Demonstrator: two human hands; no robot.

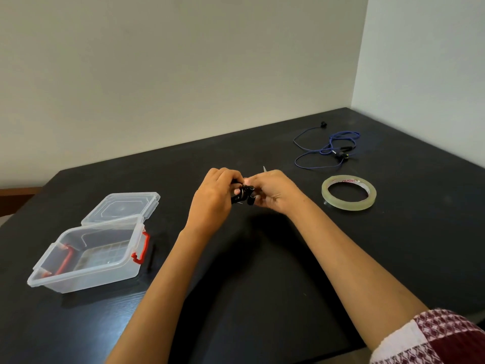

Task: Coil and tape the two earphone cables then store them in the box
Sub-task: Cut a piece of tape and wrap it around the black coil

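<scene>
A patterned sleeve (430, 337) reached over a black table (262, 271). The left hand (212, 198) and right hand (275, 190) pinched a coiled black cable (242, 196) above its centre, likely taping it. The blue cable (328, 148) lay uncoiled beyond the tape (349, 193); the open box (86, 256) held neither.

Black table (262, 271). Left: clear plastic red-latched box (86, 275), clear lid (123, 206) behind. Right: translucent tape roll (346, 205), loose blue earphone cable (331, 145).
</scene>
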